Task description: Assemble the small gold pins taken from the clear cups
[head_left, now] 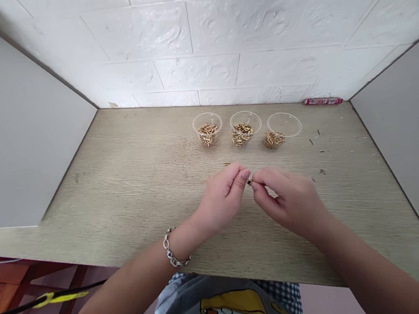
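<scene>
My left hand (225,193) and my right hand (289,199) meet fingertip to fingertip over the table. Both are closed in a pinch around a tiny brass-coloured piece (249,181) with a dark end, mostly hidden by the fingers. Beyond them stand three clear plastic cups in a row: the left cup (206,116), the middle cup (258,121) and the right cup (297,126). Each contains many small gold-coloured metal pieces. Just past my left fingers lies another thin brass-coloured piece (227,164) on the tabletop.
The wooden tabletop (137,185) runs back to a white brick-patterned wall (165,31). Grey panels border it at the left (20,128) and right (416,143). A red patterned tube (322,101) lies at the back right. Small dark bits (311,142) are scattered near the right cup.
</scene>
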`<state>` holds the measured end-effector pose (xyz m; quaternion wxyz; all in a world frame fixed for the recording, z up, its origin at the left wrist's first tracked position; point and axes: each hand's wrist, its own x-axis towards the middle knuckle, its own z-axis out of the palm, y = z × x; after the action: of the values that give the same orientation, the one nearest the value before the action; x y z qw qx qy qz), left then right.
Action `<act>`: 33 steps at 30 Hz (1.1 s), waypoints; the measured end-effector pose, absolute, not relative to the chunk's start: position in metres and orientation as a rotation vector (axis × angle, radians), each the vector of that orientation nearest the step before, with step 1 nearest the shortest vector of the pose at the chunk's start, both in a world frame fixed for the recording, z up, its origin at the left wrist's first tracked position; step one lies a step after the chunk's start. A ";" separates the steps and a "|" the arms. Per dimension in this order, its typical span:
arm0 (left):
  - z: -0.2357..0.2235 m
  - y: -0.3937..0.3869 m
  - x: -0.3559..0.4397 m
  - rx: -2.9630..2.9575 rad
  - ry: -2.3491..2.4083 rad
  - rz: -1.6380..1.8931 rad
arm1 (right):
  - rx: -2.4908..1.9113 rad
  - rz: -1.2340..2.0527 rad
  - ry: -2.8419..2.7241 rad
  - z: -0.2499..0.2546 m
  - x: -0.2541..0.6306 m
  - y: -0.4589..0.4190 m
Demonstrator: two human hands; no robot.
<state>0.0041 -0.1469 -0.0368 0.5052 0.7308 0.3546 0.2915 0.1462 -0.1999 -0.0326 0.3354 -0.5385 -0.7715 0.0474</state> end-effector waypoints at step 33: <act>-0.035 -0.137 0.000 2.010 0.799 0.697 | -1.410 0.427 -1.897 -0.023 0.148 -0.197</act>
<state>-0.0003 -0.1372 -0.0345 0.4212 0.8022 0.3189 0.2781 0.1477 -0.1968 -0.0232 0.3617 -0.5473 -0.7363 0.1656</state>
